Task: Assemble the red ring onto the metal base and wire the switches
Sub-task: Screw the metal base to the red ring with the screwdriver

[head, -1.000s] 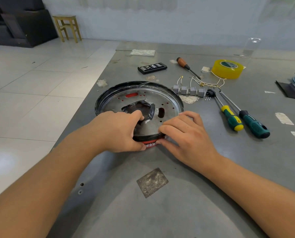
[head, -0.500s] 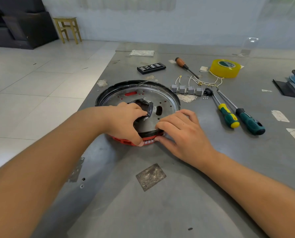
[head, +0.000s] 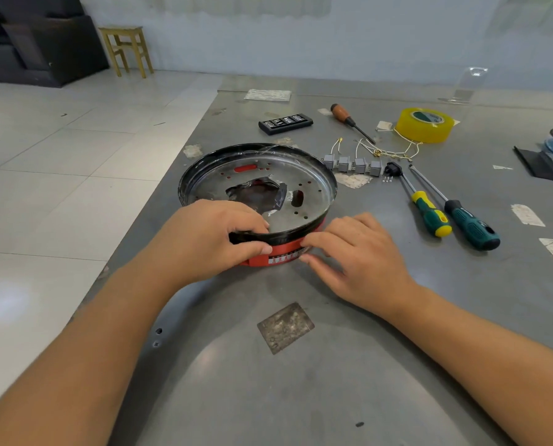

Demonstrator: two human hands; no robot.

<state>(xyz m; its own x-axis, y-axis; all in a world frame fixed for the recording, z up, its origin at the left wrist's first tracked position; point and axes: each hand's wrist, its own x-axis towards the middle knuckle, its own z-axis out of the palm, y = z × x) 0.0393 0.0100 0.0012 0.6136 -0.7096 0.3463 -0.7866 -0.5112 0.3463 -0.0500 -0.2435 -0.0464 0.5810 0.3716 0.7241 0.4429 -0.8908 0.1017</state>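
Both hands are on the near edge of the stack at 12 o'clock: left hand [head: 204, 243] pinches the metal base [head: 313, 191] rim, right hand [head: 355, 262] fingertips press flat against the red ring [head: 281, 252] underneath. Switches [head: 353, 164] sit further out at 1 o'clock on the table [head: 300, 397], closer to the right hand, I reckon.

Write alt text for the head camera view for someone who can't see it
Two bare hands work at the near rim of a round metal base seated on a red ring: the left hand grips the rim, the right hand touches the ring. Four grey switches, screwdrivers and yellow tape lie behind on the grey table.
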